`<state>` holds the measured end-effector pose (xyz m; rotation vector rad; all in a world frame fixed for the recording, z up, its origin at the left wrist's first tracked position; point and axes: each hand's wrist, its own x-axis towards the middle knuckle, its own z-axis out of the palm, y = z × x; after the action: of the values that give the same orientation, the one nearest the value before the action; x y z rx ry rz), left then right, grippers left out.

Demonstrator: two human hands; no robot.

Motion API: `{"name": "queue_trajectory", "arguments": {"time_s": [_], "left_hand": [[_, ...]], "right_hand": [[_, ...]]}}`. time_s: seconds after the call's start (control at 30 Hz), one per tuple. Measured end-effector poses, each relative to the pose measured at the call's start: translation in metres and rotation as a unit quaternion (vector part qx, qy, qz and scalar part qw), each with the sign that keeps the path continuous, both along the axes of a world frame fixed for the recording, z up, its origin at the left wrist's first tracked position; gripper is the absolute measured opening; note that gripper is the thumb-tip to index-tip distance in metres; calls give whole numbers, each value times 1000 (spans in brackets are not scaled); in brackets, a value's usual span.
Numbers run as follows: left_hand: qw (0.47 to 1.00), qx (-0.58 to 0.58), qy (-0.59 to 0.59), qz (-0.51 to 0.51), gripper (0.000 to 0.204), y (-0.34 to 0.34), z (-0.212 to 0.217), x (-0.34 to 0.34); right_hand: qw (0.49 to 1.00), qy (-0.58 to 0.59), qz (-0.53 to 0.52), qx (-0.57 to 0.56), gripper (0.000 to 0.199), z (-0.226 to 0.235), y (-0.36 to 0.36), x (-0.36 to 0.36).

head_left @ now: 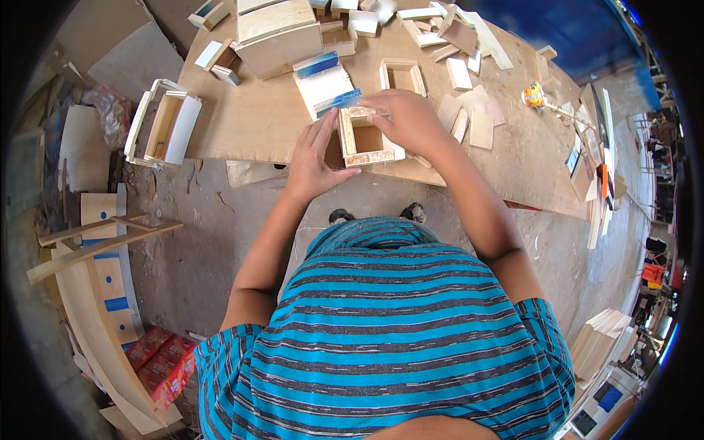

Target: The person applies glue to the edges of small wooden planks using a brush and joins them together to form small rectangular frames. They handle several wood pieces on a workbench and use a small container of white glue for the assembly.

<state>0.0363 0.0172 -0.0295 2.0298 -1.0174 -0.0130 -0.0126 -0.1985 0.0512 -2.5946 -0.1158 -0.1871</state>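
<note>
At the table's near edge lies a small open wooden box point(368, 157), a rectangular frame of pale boards with a hollow middle. My left hand point(317, 163) grips its left side, fingers stretched along it and thumb at the near corner. From the right, my right hand point(408, 123) closes over the box's far right corner; its palm hides part of that side. Just beyond the box, a blue-painted wood strip point(343, 100) touches or nearly touches my left fingertips. It lies at the near end of a pale board point(320, 82) with another blue patch.
Larger wooden boxes point(279, 44) stand at the far left of the table point(242, 117). Another small frame point(402, 75) sits beyond my right hand. Thin wood pieces point(480, 130) and offcuts lie to the right. A white-sided box point(165, 126) is at the left edge.
</note>
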Motion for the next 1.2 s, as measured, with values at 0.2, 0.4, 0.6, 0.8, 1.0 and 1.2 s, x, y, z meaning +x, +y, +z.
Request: {"name": "queue_trajectory", "arguments": {"time_s": [0.2,0.4,0.6,0.8,1.0,1.2], "left_hand": [[1000,-26,9,8,121,-5,-4,0],[999,23,-6,28,118,-4,-9,0],[998,49,11,31,117,-4,-6,1],[998,49,7,26,119,-4,-3,1],[998,58,3,2,118,1,-8,6],[998,67,-2,7,118,0,-4,3]], "right_hand": [[998,20,17,-54,28,-3,7,7],[993,67,13,-91,31,3,12,13],[993,79,10,-93,31,3,12,18],[1000,-12,-7,14,48,-5,3,4],[938,87,-153,298,62,-7,-12,-38],[863,169,-184,440,56,-11,-10,-55]]}}
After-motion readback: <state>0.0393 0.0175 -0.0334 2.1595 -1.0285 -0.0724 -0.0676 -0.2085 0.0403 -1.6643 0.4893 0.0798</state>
